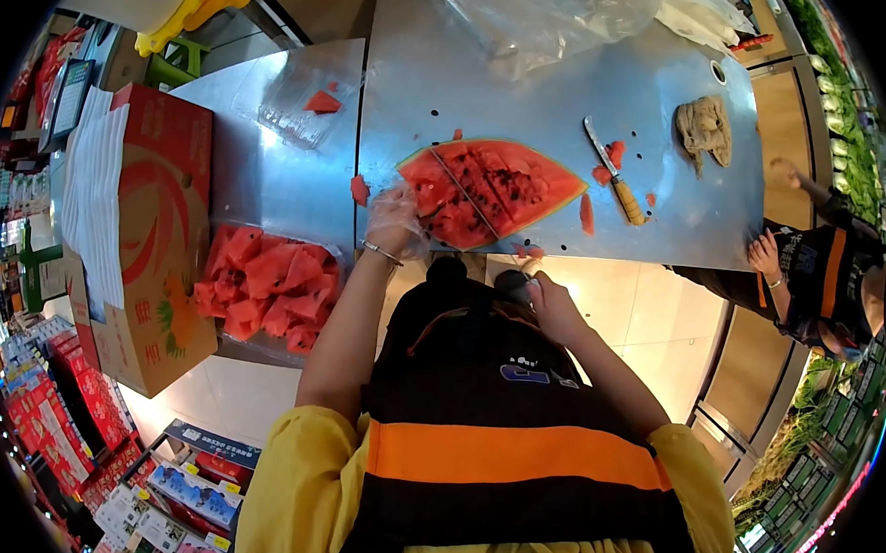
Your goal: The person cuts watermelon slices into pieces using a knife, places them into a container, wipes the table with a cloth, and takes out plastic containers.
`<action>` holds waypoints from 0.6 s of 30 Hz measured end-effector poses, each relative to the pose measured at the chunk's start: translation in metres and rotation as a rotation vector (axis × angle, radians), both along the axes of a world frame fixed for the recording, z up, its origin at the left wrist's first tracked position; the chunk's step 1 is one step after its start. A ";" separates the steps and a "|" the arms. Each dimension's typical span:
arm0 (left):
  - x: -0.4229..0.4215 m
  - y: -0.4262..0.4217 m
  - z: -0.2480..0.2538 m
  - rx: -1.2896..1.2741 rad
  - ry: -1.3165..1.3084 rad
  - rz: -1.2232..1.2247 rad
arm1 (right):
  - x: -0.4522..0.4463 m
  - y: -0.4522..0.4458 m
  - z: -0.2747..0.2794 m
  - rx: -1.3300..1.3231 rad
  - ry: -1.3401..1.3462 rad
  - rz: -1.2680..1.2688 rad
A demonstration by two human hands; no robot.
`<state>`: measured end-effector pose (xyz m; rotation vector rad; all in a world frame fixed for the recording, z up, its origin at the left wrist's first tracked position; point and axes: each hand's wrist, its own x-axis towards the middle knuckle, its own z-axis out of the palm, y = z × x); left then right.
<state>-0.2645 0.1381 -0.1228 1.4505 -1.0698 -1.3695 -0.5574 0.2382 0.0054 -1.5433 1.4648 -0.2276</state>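
Watermelon [533, 186] touched at its left end by gloved left hand [396, 212], fingers half open | right hand [553, 310] closed round knife [533, 266], blade across flesh | watermelon at table's [532, 106] near edge | chunks [272, 283] left; second knife [625, 198], cloth [704, 130] right

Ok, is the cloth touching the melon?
No, the cloth lies apart from the melon, with a knife on the table between them.

One melon slab [540, 186] (one rag [704, 128])
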 end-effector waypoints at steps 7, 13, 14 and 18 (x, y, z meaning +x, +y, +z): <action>0.002 -0.009 0.015 0.158 -0.161 -0.019 | 0.009 -0.001 -0.005 -0.021 0.080 -0.062; 0.014 0.002 -0.032 -0.276 -0.493 -0.252 | -0.096 0.030 0.029 -0.227 0.269 -0.384; 0.001 0.002 0.010 0.135 0.124 -0.128 | -0.119 0.032 0.031 -0.310 0.350 -0.458; -0.038 0.012 0.108 0.513 0.738 0.213 | -0.205 0.030 0.010 -0.379 0.642 -0.550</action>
